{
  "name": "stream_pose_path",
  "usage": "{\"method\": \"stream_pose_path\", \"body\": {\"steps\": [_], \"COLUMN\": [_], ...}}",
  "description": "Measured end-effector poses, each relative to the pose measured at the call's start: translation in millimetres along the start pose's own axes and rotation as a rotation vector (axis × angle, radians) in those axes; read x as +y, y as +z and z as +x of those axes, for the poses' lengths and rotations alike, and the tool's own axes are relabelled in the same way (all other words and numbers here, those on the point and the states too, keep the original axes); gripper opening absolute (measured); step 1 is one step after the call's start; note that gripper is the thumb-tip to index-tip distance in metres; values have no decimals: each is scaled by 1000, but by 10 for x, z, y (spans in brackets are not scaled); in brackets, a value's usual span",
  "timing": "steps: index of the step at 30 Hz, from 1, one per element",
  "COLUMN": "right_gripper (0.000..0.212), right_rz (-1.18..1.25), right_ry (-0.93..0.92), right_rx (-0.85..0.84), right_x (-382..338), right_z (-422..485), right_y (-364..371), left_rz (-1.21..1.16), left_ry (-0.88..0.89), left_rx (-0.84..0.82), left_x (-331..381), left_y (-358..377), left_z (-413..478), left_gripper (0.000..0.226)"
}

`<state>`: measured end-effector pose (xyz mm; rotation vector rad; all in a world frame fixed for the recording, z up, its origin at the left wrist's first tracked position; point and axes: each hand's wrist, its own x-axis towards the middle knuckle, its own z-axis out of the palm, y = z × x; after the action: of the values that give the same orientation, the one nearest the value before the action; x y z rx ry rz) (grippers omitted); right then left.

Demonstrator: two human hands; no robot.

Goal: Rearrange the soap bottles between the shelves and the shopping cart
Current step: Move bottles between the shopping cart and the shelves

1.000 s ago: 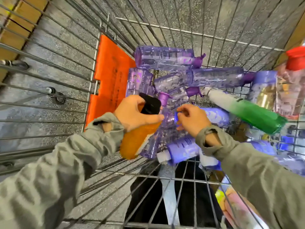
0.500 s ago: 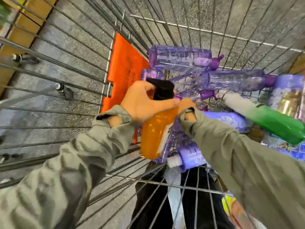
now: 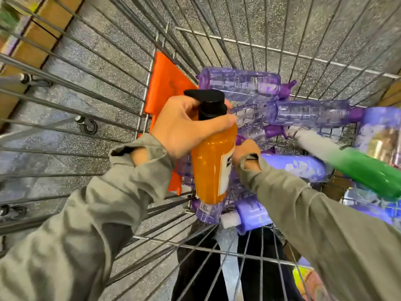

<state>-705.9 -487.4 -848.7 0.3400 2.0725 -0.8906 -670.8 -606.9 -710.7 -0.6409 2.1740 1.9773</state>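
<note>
We judge this the lifting-out step: our left hand (image 3: 184, 124) clamps fingers and thumb round the neck of the orange bottle (image 3: 211, 172), upright above the pile in the cart (image 3: 282, 52). Next it must clear the wires toward a shelf. Its white label (image 3: 226, 170) is too blurred to read. Our right hand (image 3: 246, 149) reaches among the purple bottles (image 3: 238, 85), fingers hidden, so we cannot tell their state

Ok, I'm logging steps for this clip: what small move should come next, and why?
Probably lift the orange bottle clear of the cart: the left hand grips its neck under the black pump, and it hangs roughly upright above the purple bottles. The right hand reaches among those, fingers hidden behind the orange bottle.
</note>
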Motion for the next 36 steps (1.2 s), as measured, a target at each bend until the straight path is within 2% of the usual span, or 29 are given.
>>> {"method": "stream_pose_path", "body": {"steps": [7,9,12,15,19,25,32,36], "right_gripper": [29,35,27,26,35,49,46,36], "right_rz": [109,131,215,170,130,295,234,200], "right_ry": [-161,-197,-235,-398,-592,-713,-868,-929], "right_rx": [124,209,337,445,570,570,703,825], "right_x": [264,282,302,220,76,-43,-163,-281], "right_z": [-201,-296,-435,-610,-799,-1197,-1925,-2465], "right_y": [-114,-121,-137,-304,-586,-939,-1336,-1592], "left_rz": [-6,6,23,39,99,153,134,110], "left_ry": [49,67,87,114,142,251,420,466], "left_rx": [-40,-62,-70,-41,-34,-54,-111,-172], "left_x": [105,141,188,218,277,521,1106,1487], "left_y": [-109,-111,-100,-96,-37,5,3,17], "left_z": [-54,-81,-125,-168,-212,-327,-612,-807], "left_gripper": [17,18,16,17,25,32,34,36]}}
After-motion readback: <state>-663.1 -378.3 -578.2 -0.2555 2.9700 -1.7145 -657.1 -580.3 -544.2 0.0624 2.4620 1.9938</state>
